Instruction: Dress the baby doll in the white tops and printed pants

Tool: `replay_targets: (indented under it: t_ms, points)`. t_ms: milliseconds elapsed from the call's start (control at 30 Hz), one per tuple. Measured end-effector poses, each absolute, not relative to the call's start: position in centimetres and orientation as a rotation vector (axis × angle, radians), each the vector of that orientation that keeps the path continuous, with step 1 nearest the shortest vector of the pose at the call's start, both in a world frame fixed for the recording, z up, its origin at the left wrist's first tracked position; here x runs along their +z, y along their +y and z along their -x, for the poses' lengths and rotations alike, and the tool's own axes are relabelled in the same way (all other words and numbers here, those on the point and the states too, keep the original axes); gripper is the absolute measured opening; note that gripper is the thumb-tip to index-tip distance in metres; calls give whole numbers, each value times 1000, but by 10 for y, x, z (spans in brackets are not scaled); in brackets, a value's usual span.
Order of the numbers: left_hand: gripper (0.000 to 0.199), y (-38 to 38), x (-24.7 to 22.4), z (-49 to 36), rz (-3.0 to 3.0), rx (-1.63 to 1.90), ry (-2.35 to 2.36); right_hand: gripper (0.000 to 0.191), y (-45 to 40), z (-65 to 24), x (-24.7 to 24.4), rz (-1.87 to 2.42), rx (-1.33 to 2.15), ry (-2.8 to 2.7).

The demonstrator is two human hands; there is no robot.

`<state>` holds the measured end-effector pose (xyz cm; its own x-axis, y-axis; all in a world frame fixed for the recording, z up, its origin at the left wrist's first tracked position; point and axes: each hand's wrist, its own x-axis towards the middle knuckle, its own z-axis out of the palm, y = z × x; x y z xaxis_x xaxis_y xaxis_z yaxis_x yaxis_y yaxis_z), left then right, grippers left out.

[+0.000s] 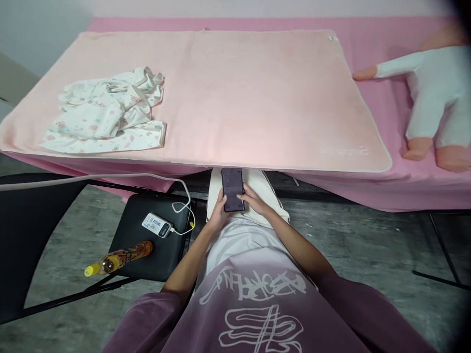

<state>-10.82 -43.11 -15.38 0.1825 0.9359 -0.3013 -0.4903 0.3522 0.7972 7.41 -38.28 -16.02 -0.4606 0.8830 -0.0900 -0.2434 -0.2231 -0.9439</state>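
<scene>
Low in my lap, just under the table's front edge, a smartphone (232, 190) with a dark screen is held upright between both hands. My left hand (218, 212) wraps round its lower left side, the thumb along the edge. From the right, my right hand (255, 200) grips the phone too, with its thumb over the lower right of the screen. The fingers behind the phone are hidden. On the table's left part lies a crumpled set of white printed baby clothes (110, 115), well apart from my hands.
A pale pink mat (265, 98) covers most of the pink-clothed table. A doll in white (437, 93) lies at the right. On a black folding chair (128, 215) to my left are a power bank (157, 225) with a white cable and a yellow-capped drink bottle (121, 259).
</scene>
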Motion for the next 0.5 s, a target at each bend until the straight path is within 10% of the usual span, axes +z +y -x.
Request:
replay_targets:
  t_ms: [233,500]
  points:
    - [93,-435,-151,107,-671,1074,996,49,-383,-74,-160,831,1779,-1199]
    - [65,-433,-154,110,-564,1086,886,57,-383,-75,-157,832,1810,-1198]
